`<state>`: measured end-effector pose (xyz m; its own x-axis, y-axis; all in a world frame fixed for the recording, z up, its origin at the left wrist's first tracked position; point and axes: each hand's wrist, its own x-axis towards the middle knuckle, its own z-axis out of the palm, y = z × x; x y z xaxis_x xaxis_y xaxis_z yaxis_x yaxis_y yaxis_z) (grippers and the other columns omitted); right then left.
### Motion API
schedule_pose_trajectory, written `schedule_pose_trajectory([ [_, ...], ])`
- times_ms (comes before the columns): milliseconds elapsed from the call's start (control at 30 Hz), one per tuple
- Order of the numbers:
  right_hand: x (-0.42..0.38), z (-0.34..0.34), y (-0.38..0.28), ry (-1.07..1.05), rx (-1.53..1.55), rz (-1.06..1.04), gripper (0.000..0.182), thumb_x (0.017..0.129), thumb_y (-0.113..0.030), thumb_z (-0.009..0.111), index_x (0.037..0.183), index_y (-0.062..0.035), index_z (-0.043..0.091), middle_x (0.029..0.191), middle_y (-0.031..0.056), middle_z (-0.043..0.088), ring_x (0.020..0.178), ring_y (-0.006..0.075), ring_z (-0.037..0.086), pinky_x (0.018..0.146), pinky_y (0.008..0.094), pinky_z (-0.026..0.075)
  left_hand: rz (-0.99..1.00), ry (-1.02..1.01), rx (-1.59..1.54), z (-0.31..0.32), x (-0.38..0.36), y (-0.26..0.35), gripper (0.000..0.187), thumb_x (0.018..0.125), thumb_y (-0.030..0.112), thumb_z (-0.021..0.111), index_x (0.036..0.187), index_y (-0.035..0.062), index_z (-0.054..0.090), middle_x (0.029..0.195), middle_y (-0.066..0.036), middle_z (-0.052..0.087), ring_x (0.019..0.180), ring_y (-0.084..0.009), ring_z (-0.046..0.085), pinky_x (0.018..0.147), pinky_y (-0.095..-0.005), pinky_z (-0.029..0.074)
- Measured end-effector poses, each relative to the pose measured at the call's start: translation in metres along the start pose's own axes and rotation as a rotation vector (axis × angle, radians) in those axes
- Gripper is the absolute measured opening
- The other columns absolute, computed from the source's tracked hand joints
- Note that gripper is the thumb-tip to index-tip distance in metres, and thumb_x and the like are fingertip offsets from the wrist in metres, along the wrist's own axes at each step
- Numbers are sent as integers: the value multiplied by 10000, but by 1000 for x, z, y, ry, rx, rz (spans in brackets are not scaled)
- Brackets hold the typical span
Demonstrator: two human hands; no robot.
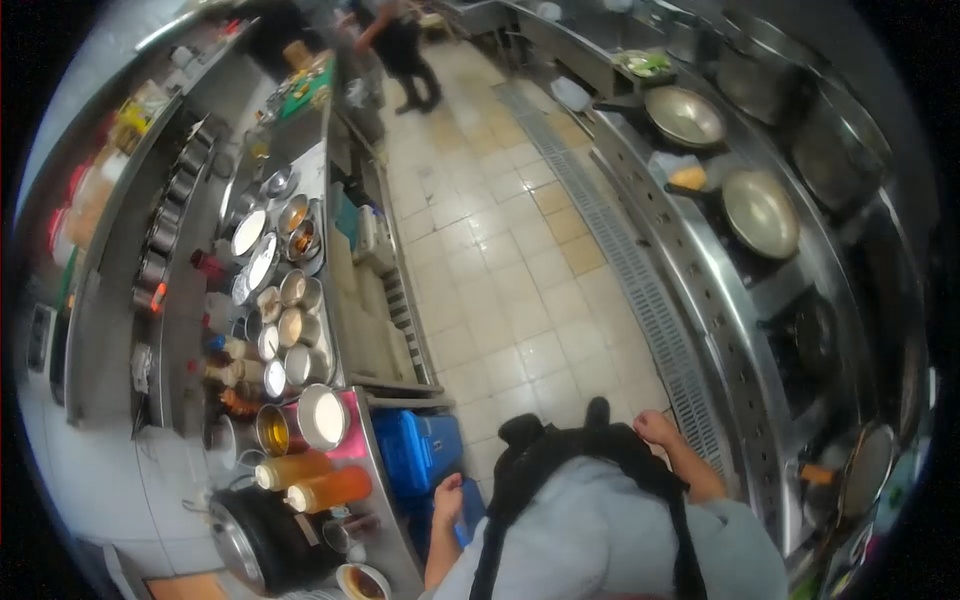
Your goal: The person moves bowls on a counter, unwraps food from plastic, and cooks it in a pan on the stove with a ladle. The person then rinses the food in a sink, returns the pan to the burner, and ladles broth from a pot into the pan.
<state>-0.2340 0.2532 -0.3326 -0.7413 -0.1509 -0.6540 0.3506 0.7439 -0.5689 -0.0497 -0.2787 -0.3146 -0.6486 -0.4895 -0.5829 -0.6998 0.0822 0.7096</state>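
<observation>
Low at my left side hangs my left hand (449, 497), its fingers curled in and nothing showing in them. It is nearest to the blue bin (418, 452) under the counter and does not visibly touch it. My right hand (655, 428) is held out at my other side, also closed with nothing visible in it, above the tiled floor by the drain grate (695, 420). On the counter to my left lie two squeeze bottles, one orange-red (330, 489) and one amber (293, 469), beside a pot of white stuff (324, 417).
Metal containers (297, 328) of ingredients line the left counter (352, 350). A black rice cooker (275, 540) and a bowl of brown sauce (362, 583) stand near me. Pans (760, 212) sit on the right-hand stove. Tiled aisle (480, 270) runs ahead; a person (400, 55) stands at its far end.
</observation>
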Motion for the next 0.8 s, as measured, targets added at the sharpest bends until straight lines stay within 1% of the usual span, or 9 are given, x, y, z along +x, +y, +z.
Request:
schedule_pose_trajectory([
  [100, 29, -22, 45, 50, -4, -49, 257, 845, -203, 558, 895, 20, 677, 723, 120, 675, 658, 195, 649, 623, 341, 512, -59, -6, -116, 43, -17, 23, 290, 855, -49, 522, 1102, 16, 657, 1016, -50, 663, 913, -127, 603, 767, -239, 473],
  [233, 61, -43, 70, 74, -91, 29, 237, 839, -196, 570, 871, 14, 676, 728, 106, 680, 650, 189, 646, 606, 340, 506, -60, -305, 69, 63, -57, 115, 218, 895, 18, 540, 1068, -23, 666, 945, -73, 681, 865, -163, 607, 762, -286, 480],
  [300, 68, -56, 60, -4, 47, 141, 232, 839, -191, 570, 859, 16, 672, 730, 101, 677, 631, 183, 640, 598, 329, 507, -205, -318, 11, 64, -11, 42, 263, 889, 47, 538, 1108, -29, 663, 1009, -105, 694, 933, -186, 629, 810, -318, 494],
  [400, 77, -67, 18, 10, 77, 196, 289, 808, -223, 596, 943, 14, 692, 878, 178, 704, 828, 282, 685, 751, 387, 527, -161, -273, 441, 52, 18, 70, 303, 880, 114, 555, 1130, -18, 664, 1058, -180, 695, 993, -241, 655, 859, -341, 493],
  [500, 80, -81, -53, 61, -53, 131, 291, 829, -246, 615, 943, 11, 689, 902, 177, 702, 854, 277, 682, 757, 382, 523, -192, -239, 479, 39, 118, 13, 330, 853, 196, 590, 1107, 5, 676, 1057, -225, 682, 1014, -291, 661, 882, -351, 489],
  [600, 159, -27, 15, 110, -117, -41, 297, 855, -260, 632, 949, 18, 683, 892, 178, 701, 851, 269, 679, 760, 378, 519, -132, -222, 362, 28, 203, 58, 347, 827, 220, 604, 1100, 21, 684, 1053, -221, 679, 1014, -314, 660, 880, -353, 495],
  [700, 184, -36, -33, 89, 105, -49, 298, 870, -267, 645, 963, 14, 680, 883, 185, 696, 851, 280, 674, 770, 374, 517, 12, -188, 333, 22, 284, 132, 337, 829, 156, 577, 1122, 21, 674, 1066, -194, 690, 1000, -280, 669, 861, -350, 506],
  [733, 133, -96, -166, 140, 18, 21, 280, 861, -246, 645, 959, 14, 677, 873, 182, 695, 823, 277, 672, 752, 367, 520, 20, -200, 342, 18, 299, 174, 337, 829, 156, 577, 1122, 21, 674, 1066, -194, 690, 1000, -280, 669, 861, -350, 506],
  [800, 124, -125, -252, 193, 115, 69, 268, 858, -238, 637, 950, 11, 675, 870, 178, 694, 807, 283, 670, 744, 368, 521, 174, -244, 388, 12, 316, 277, 368, 814, 70, 516, 1148, 27, 665, 1051, -178, 699, 944, -238, 675, 821, -332, 517],
])
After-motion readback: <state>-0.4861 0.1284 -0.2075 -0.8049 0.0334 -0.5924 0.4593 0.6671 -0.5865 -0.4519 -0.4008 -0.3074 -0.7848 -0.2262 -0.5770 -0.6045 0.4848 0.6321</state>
